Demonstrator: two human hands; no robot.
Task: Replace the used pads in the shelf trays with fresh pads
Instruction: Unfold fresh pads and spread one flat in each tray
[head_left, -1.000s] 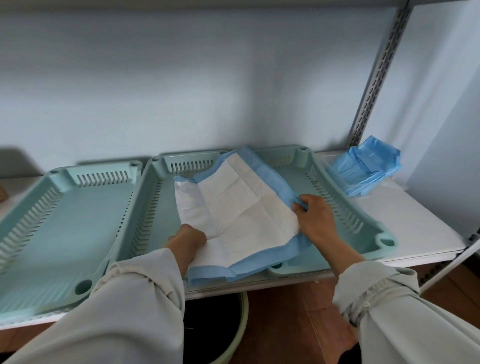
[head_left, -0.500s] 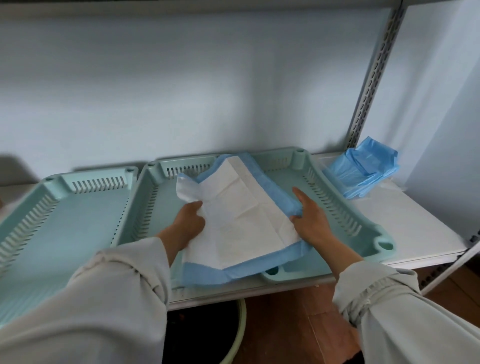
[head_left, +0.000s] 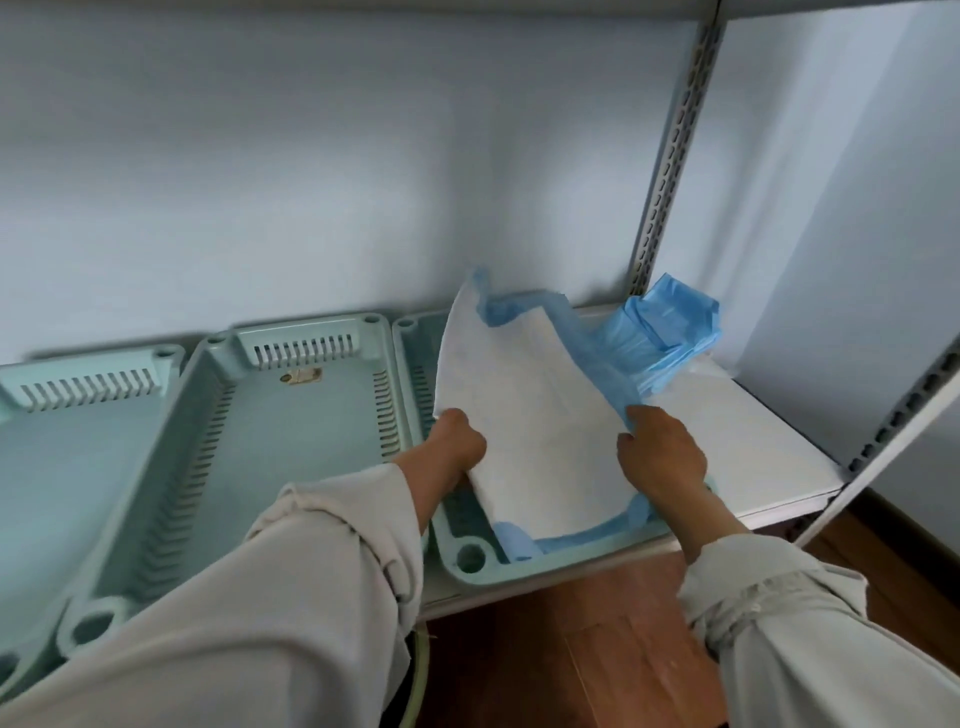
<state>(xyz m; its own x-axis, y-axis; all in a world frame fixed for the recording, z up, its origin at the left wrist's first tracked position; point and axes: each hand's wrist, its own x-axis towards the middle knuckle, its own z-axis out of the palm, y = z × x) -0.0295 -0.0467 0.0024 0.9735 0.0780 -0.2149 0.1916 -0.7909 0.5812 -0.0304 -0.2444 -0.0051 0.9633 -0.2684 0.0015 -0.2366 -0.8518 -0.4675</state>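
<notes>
I note the left hand (head_left: 457, 441) with fingers curled on the left edge of the pad (head_left: 530, 415) and the right hand (head_left: 660, 452) pinching its right edge, so the sheet hangs between them, tilted up over the right tray (head_left: 470, 558). I judge the pad light, thin and limp, apt to sag or fold on itself, hence best held at opposite edges or corners. It shows a creased white face with a crumpled blue border; whether it is used or fresh I cannot tell, and two empty trays (head_left: 291, 441) stand to the left, a blue bundle (head_left: 670, 332) on the shelf (head_left: 753, 441) to the right.
</notes>
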